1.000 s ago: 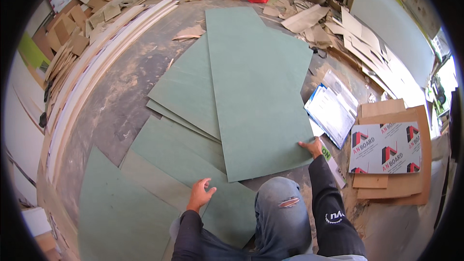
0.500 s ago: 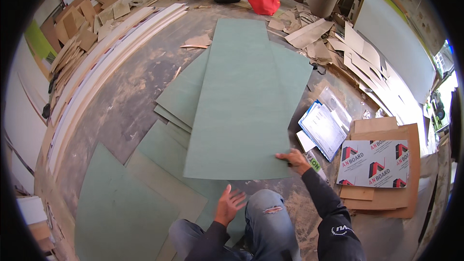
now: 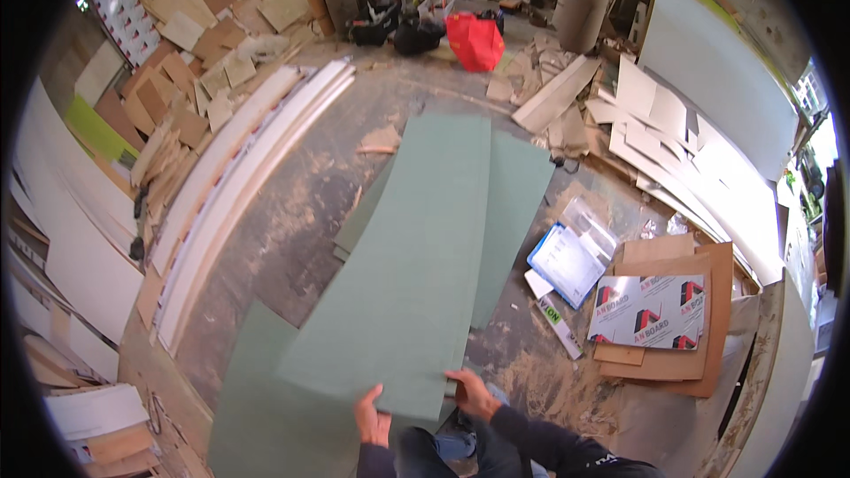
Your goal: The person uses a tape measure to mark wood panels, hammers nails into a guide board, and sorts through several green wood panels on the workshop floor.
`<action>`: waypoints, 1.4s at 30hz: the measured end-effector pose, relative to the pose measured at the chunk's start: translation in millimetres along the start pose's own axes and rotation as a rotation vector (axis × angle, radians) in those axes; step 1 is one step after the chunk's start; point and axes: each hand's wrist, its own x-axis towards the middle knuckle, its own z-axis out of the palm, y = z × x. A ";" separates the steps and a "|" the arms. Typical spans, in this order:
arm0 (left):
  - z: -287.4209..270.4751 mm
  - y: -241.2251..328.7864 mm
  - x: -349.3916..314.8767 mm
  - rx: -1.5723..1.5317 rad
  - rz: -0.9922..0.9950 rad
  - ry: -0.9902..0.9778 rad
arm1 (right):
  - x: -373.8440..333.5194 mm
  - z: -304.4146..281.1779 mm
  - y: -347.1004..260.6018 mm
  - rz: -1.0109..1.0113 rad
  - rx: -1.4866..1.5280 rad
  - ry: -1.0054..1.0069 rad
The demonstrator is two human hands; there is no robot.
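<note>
A long green panel (image 3: 416, 239) stretches away from me, its near end raised in front of my legs. My left hand (image 3: 372, 420) is closed on the near edge, thumb on top and the other fingers mostly hidden underneath. Close to the right near corner, my right hand (image 3: 476, 394) grips the side edge of the same panel. Under and around it lie more green sheets, one showing to the right (image 3: 512, 212) and another at the lower left (image 3: 257, 389).
To the right are a blue clipboard with papers (image 3: 571, 264) and a printed board (image 3: 651, 312) on brown sheets. Long white boards (image 3: 248, 186) line the left. A red bag (image 3: 475, 40) stands at the far side, with offcuts (image 3: 558, 93) to its right.
My left hand, free before, now holds the panel's near edge. The panel's near end has come toward me, and my right hand has moved left and nearer with it.
</note>
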 end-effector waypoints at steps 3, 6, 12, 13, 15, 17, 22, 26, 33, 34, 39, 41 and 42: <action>12.1 51.0 -108.1 0.032 0.182 0.056 | -48.9 -5.4 -7.2 0.196 0.561 -0.280; 51.3 111.1 -229.0 0.147 0.243 0.054 | -75.9 13.4 -16.2 0.109 0.578 -0.133; -119.1 206.0 -352.2 0.424 -0.039 0.288 | -20.2 48.3 -38.0 -0.028 0.456 -0.006; -115.9 221.8 -376.0 0.516 0.029 0.308 | -21.4 66.0 -42.1 -0.034 0.425 -0.018; -106.3 252.1 -432.2 0.693 0.161 0.355 | -42.9 99.8 -40.3 0.099 0.401 0.059; -110.0 271.1 -467.3 0.874 0.288 0.375 | -52.4 112.4 -10.8 0.117 0.321 0.091; -145.4 275.7 -452.9 0.834 0.364 0.253 | -64.5 146.3 45.2 0.017 0.228 0.009; -171.0 278.8 -425.2 0.839 0.317 0.073 | -78.1 184.6 41.4 -0.252 0.128 0.075; -185.2 288.9 -399.1 0.889 0.275 -0.212 | -200.5 253.5 6.1 -0.566 0.294 -0.132; -184.8 291.1 -395.8 0.900 0.270 -0.258 | -218.0 254.0 1.6 -0.602 0.307 -0.159; -181.5 291.3 -378.1 0.967 0.190 -0.446 | -344.1 268.3 3.3 -0.752 0.370 -0.024; -176.3 287.0 -374.8 1.000 0.163 -0.525 | -382.9 256.3 8.3 -0.858 0.371 -0.039; -172.5 284.6 -374.1 1.018 0.152 -0.564 | -400.6 246.2 12.9 -0.910 0.362 -0.030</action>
